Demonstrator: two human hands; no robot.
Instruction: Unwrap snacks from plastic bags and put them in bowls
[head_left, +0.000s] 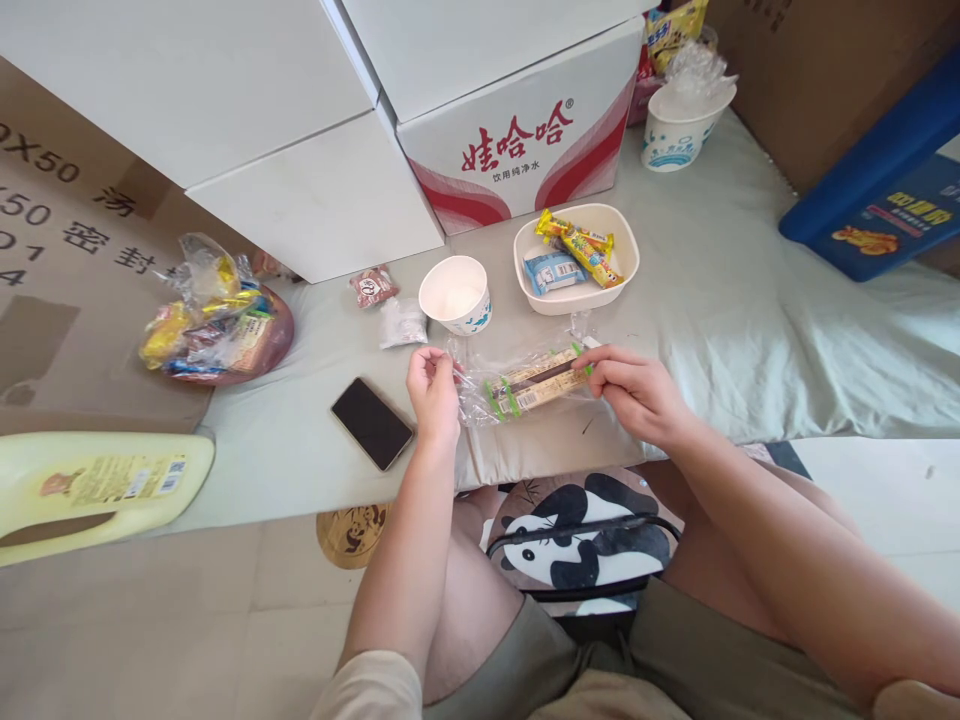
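Note:
My left hand (433, 392) pinches the left end of a clear plastic bag (480, 385) that lies on the pale green cloth (712, 300). Inside the bag is a long snack bar (536, 380) with green ends, and my right hand (634, 390) grips its right end through the bag. Both hands are closed. Just behind them stand a white paper cup (455, 293) and a cream bowl (628, 258) holding yellow and blue snack packets.
A black phone (372, 422) lies left of my left hand. A pink dish of wrapped snacks (214, 320) sits far left, white cartons (517, 110) at the back, another paper cup (679, 128) back right. A yellow bottle (97, 490) lies at the left. A panda stool (585, 540) is below.

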